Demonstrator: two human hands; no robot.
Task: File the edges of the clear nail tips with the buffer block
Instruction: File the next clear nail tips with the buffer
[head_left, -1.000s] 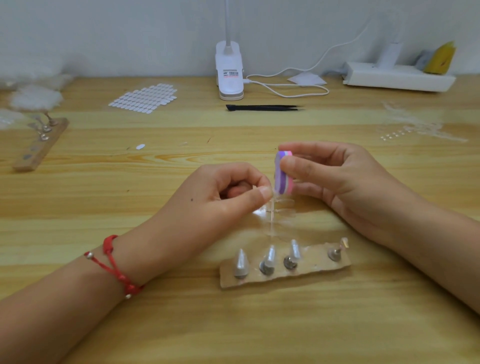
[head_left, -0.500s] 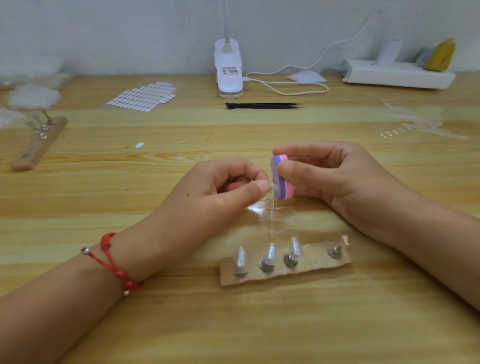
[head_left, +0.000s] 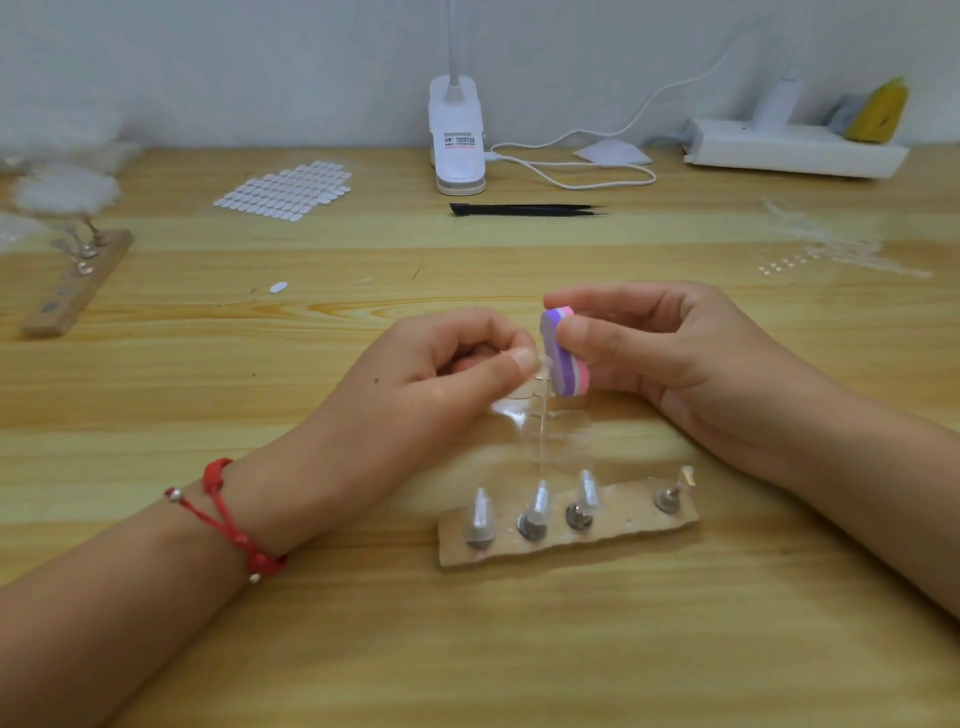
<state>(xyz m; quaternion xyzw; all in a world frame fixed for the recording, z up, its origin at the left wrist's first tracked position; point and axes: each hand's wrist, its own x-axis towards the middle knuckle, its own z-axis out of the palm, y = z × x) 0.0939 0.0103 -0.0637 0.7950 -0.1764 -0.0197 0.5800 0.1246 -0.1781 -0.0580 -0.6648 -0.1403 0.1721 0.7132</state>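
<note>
My left hand pinches a small clear nail tip between thumb and forefinger above the table's middle. My right hand grips a purple and pink buffer block upright, with its side against the nail tip. Most of the tip is hidden by my fingers. Just in front, a cardboard strip carries three clear nail tips standing on metal stands, plus one stand at its right end with only a small piece on top.
A clear plastic sheet lies under my hands. Black tweezers, a white clip lamp with its cable, a sheet of white stickers and a white box sit farther back. A wooden stand strip lies at the left.
The buffer block has slid a little down and tilted against the nail tip. Both hands stay in nearly the same place.
</note>
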